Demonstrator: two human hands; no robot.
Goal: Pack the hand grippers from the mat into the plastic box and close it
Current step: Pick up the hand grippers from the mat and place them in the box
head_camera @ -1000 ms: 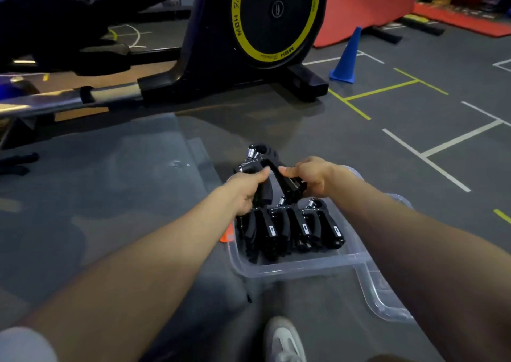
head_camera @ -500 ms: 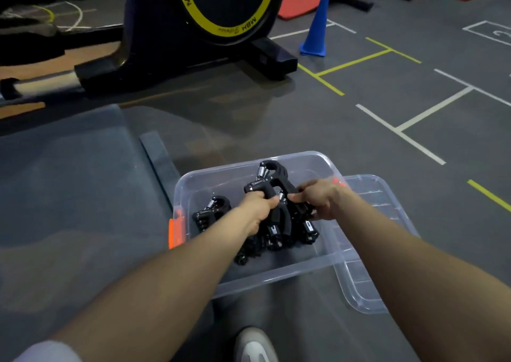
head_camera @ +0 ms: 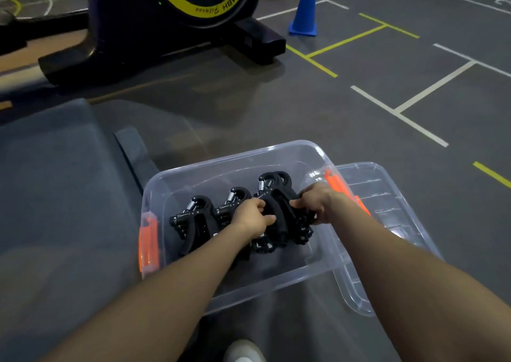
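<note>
- Grey rubber floor [head_camera: 359, 129] stretches beyond both hands, crossed by white and yellow lines; a dark exercise machine [head_camera: 166, 24] stands far ahead of them, a blue cone [head_camera: 304, 10] beyond the right hand.
- Grey mat [head_camera: 55, 195] lies to the outside of the left hand; no hand grippers show on the part in view.
- Clear plastic box [head_camera: 221, 292] sits on the floor under both hands, orange latches at its two ends.
- Clear lid [head_camera: 387, 195] lies flat just beyond the right hand, partly under the box's edge.
- Black hand grippers [head_camera: 193, 220] rest in a row inside the box, springs pointing away from the person.
- Left hand [head_camera: 253, 218] and right hand [head_camera: 318, 205] each grip a handle of the last gripper [head_camera: 276, 204], which sits low in the box at the row's right end.
- Judgement: the placing step is nearly done. To do it well, settle this gripper flat and parallel to its neighbours, below the rim, then let go with both hands together so nothing tips, leaving room for the lid to seat.
</note>
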